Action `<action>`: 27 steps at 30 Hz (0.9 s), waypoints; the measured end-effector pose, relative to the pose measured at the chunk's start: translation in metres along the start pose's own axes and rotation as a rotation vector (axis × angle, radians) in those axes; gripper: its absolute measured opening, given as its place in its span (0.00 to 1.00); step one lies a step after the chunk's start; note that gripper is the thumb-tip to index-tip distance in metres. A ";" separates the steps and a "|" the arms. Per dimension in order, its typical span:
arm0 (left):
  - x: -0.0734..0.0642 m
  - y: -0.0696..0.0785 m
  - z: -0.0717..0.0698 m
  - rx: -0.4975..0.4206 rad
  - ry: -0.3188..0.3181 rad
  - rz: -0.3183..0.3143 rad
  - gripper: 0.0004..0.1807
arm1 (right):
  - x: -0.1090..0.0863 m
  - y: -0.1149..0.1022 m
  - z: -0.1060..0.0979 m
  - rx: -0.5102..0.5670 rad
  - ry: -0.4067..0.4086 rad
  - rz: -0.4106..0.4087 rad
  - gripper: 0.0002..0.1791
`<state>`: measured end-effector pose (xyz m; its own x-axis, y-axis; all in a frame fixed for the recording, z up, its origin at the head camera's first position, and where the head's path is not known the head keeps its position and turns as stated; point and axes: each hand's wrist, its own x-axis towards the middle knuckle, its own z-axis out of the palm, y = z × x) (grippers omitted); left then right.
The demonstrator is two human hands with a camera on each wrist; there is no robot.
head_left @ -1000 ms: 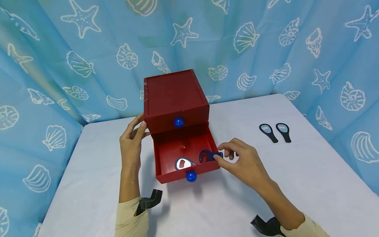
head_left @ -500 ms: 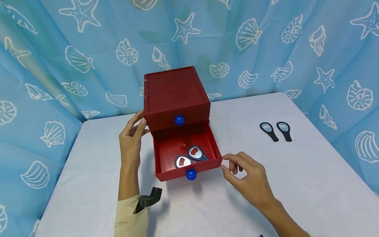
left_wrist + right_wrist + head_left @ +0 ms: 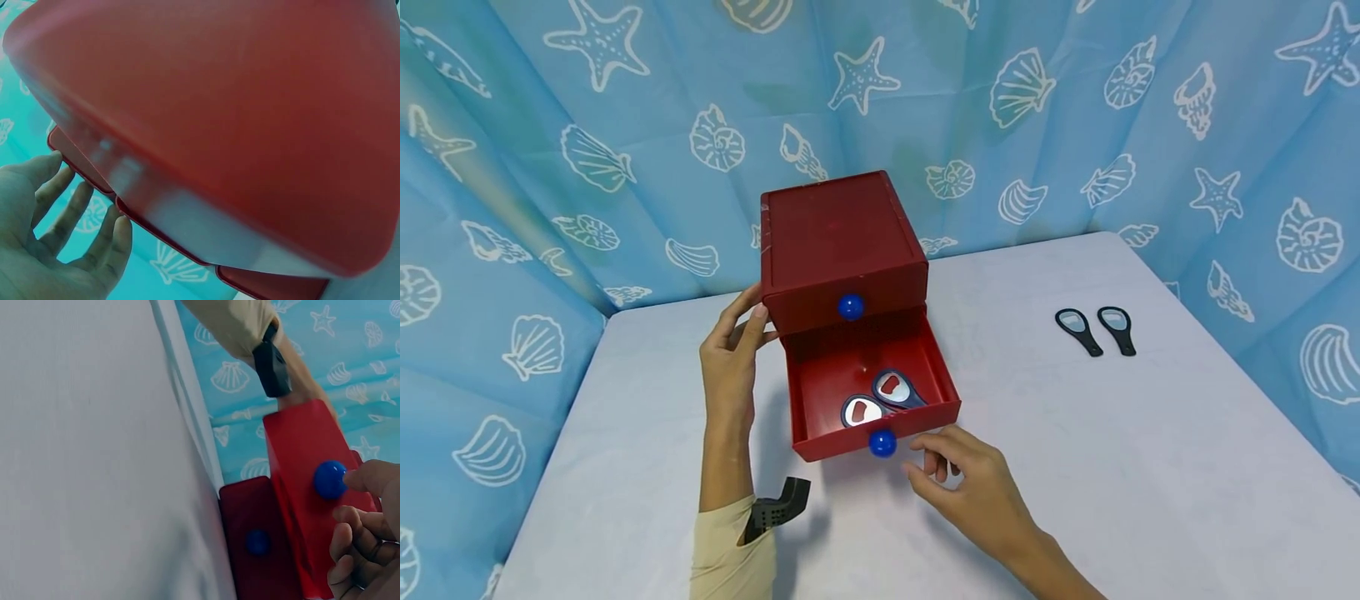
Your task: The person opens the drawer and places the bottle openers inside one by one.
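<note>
A red drawer cabinet (image 3: pixel 842 233) stands on the white table, its lower drawer (image 3: pixel 951 392) pulled out. Two dark blue bottle openers, a left one (image 3: pixel 851 407) and a right one (image 3: pixel 912 395), lie near the drawer's front, metal heads showing; the front wall hides their handle ends. My left hand (image 3: pixel 730 354) rests against the cabinet's left side, and its fingers (image 3: pixel 78 203) look spread along that edge in the left wrist view. My right hand (image 3: pixel 973 492) is just right of the drawer's blue knob (image 3: pixel 882 443), fingers loosely bent, holding nothing.
Two black bottle openers, a left one (image 3: pixel 1084 339) and a right one (image 3: pixel 1124 340), lie side by side on the right of the table (image 3: pixel 1150 467). A blue shell-patterned curtain (image 3: pixel 955 108) hangs behind. The closed upper drawer has a blue knob (image 3: pixel 851 307).
My right hand let go of a bottle opener, which now lies in the drawer beside the other. It then moved left and down toward the lower knob. My left hand stayed at the cabinet.
</note>
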<state>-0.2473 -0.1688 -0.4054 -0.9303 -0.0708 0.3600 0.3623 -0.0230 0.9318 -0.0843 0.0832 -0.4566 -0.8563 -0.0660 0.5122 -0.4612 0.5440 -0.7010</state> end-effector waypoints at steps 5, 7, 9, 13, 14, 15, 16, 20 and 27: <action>0.000 -0.001 -0.001 0.001 0.004 0.001 0.24 | 0.004 -0.003 0.015 -0.016 0.014 0.009 0.14; 0.001 -0.001 -0.001 0.006 0.006 0.002 0.24 | 0.007 -0.004 0.020 -0.033 0.021 0.010 0.13; 0.001 -0.001 -0.002 0.006 0.007 0.005 0.24 | 0.009 -0.005 0.024 -0.043 0.026 0.009 0.13; 0.002 -0.001 -0.002 -0.014 0.001 0.007 0.24 | 0.012 -0.005 0.026 -0.038 0.054 -0.027 0.13; 0.002 -0.001 -0.002 -0.015 -0.001 0.008 0.24 | 0.013 -0.004 0.026 -0.034 0.061 -0.042 0.13; 0.002 -0.001 -0.002 -0.016 -0.003 0.009 0.24 | 0.014 -0.003 0.026 -0.030 0.068 -0.058 0.12; 0.003 -0.001 -0.002 -0.018 -0.005 0.009 0.24 | 0.015 -0.003 0.026 -0.024 0.075 -0.073 0.12; 0.003 0.000 -0.002 -0.026 -0.005 0.014 0.24 | 0.022 0.001 0.026 -0.008 0.076 -0.101 0.10; 0.002 -0.003 -0.002 -0.006 -0.005 0.006 0.24 | 0.030 0.010 0.028 0.029 0.069 -0.118 0.10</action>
<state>-0.2499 -0.1709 -0.4082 -0.9283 -0.0658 0.3660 0.3684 -0.0288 0.9292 -0.1213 0.0627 -0.4618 -0.7783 -0.0701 0.6239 -0.5649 0.5118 -0.6472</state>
